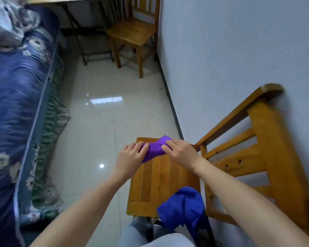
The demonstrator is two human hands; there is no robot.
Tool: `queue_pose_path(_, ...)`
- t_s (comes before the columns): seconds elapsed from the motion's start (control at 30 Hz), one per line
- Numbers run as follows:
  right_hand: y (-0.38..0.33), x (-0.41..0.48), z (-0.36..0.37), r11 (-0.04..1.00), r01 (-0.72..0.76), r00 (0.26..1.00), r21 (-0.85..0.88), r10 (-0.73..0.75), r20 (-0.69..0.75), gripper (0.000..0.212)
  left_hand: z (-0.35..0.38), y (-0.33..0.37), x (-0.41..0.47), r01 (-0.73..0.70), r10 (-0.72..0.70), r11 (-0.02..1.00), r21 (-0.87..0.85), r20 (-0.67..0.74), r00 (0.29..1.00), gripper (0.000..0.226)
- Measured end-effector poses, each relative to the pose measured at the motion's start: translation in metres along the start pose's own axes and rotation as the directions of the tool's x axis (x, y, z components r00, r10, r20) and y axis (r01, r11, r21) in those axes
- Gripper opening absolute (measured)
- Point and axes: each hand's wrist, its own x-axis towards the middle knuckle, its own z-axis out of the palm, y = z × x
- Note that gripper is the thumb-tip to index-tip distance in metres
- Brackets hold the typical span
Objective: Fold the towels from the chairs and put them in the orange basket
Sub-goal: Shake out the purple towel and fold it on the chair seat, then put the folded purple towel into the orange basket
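Head view is showing both hands at the far end of a slatted wooden chair seat (161,177). The left hand (132,154) and right hand (180,152) are each gripping an end of the bunched, fuzzy purple towel (154,150) (its middle is humping up). A crumpled blue towel (182,207) is draping over the seat's near corner.

- purple towel (154,149): both ends under my left hand (132,155) and right hand (181,152); thumbs hidden.
- blue towel (182,205): lower tip unclear.
- near chair (161,179): back blurred, cut off right.
- far chair (132,32): back cut off at the top.
- bed (12,104): blurred, cut off left.
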Motion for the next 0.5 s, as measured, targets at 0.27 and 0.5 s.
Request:
queue_pose_path(0.27, 0.052, 0.122, -0.142, 0.94, 0.226, 0.929, -0.256, -0.287, -0.234, 0.037, -0.16, -0.039, 0.031, 0.113, -0.007, 0.965, 0.239, -0.404, 0.915, 0.057)
queue_pose_path(0.5, 0.033, 0.209, -0.222, 0.88, 0.337, 0.841, -0.334, -0.441, -0.313, 0.039, -0.259, -0.085, 0.006, 0.216, 0.102, 0.869, 0.444, -0.59, 0.801, 0.029)
